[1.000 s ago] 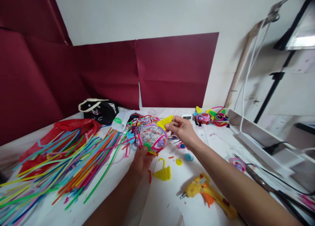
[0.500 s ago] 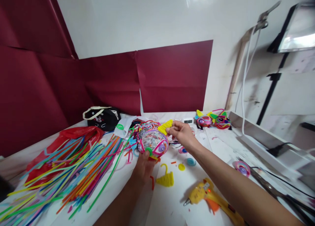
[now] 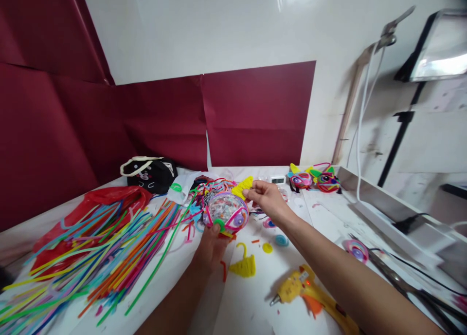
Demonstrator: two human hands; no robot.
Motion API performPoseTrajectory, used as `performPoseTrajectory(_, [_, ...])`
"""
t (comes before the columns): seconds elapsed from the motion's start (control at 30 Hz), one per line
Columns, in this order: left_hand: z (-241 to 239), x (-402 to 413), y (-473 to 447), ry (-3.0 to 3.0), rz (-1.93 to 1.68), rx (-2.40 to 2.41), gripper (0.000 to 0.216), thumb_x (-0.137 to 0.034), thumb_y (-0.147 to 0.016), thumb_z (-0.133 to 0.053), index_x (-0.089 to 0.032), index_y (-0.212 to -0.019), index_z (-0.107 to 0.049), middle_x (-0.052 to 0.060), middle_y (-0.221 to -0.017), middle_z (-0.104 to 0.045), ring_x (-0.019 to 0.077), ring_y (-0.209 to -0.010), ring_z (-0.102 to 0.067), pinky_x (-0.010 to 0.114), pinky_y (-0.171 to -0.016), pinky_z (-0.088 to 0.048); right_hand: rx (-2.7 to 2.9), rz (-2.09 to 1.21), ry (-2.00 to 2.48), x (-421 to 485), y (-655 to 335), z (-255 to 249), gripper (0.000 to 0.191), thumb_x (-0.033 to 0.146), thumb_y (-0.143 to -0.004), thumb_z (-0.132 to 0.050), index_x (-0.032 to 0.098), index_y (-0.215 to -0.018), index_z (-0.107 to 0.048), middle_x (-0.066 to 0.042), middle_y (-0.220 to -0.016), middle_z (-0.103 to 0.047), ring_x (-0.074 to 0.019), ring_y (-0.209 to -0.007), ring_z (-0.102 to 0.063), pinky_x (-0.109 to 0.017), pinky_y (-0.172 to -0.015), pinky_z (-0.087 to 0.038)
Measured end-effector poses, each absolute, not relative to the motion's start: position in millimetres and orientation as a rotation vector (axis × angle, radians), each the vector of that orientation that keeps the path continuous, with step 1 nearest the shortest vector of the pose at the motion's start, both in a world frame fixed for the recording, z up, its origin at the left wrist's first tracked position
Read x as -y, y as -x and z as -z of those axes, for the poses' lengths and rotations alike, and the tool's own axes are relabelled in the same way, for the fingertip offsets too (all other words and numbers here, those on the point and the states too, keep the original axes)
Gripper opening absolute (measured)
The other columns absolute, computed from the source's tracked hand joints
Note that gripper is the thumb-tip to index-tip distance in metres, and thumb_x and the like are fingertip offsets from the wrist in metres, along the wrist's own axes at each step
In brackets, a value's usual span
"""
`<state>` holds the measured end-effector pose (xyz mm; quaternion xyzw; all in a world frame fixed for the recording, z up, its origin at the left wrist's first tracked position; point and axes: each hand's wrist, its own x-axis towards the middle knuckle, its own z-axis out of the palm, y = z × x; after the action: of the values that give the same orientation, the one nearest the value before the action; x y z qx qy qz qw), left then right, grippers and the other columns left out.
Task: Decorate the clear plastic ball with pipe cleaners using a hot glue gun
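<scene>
My left hand grips the underside of a round, clear ball wrapped in pink and green pipe cleaners, holding it just above the white table. My right hand pinches a yellow pipe-cleaner triangle and holds it against the ball's upper right side. A second yellow pipe-cleaner shape with a hook lies on the table below the ball.
A big heap of coloured pipe cleaners and a red bag fill the left. A yellow glue gun lies front right, scissors further right. Two finished pipe-cleaner masks and a black bag sit at the back.
The view has shifted slightly. Both hands have stayed on the ball, and the yellow triangle sits closer against its top.
</scene>
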<state>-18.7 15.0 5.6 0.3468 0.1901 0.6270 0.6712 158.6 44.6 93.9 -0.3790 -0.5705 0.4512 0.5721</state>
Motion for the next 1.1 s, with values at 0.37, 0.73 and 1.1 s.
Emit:
performPoseTrajectory(0.37, [-10.8,-10.7,16.4,-0.803,-1.417,-0.443,0.071,-0.035,-0.07,-0.082,-0.026,-0.134,-0.053,0.006,-0.113,-0.075,0.0284,-0.111,-0.067,0.042,-0.092,-0.056,1.34,-1.08,0.913,-41.1,-160.7,-95.2,0.032,0.041,-0.059,-0.081,0.019,-0.06,-0.059,0.003,-0.056,-0.06,-0.0114,-0.053,-0.054,-0.023,-0.05,-0.041])
performPoseTrajectory(0.73, [-11.7,-15.5,13.6,-0.815,-1.394,-0.431,0.075,-0.033,-0.061,-0.088,-0.025,-0.128,-0.056,0.002,-0.104,-0.076,0.0223,-0.101,-0.07,0.034,-0.086,-0.057,1.297,-1.102,0.965,-39.7,-167.0,-92.8,0.035,0.042,-0.053,-0.085,0.019,-0.062,-0.059,0.004,-0.058,-0.06,-0.0124,-0.059,-0.059,-0.021,-0.05,-0.041])
performPoseTrajectory(1.1, [-11.2,-17.2,12.6,-0.834,-1.374,-0.397,0.067,-0.032,-0.063,-0.087,-0.024,-0.124,-0.06,0.002,-0.096,-0.077,0.0211,-0.098,-0.071,0.033,-0.088,-0.056,1.283,-1.123,0.948,-41.6,-168.1,-88.3,0.033,0.039,-0.058,-0.083,0.02,-0.061,-0.057,0.005,-0.057,-0.061,-0.0111,-0.057,-0.059,-0.02,-0.049,-0.042])
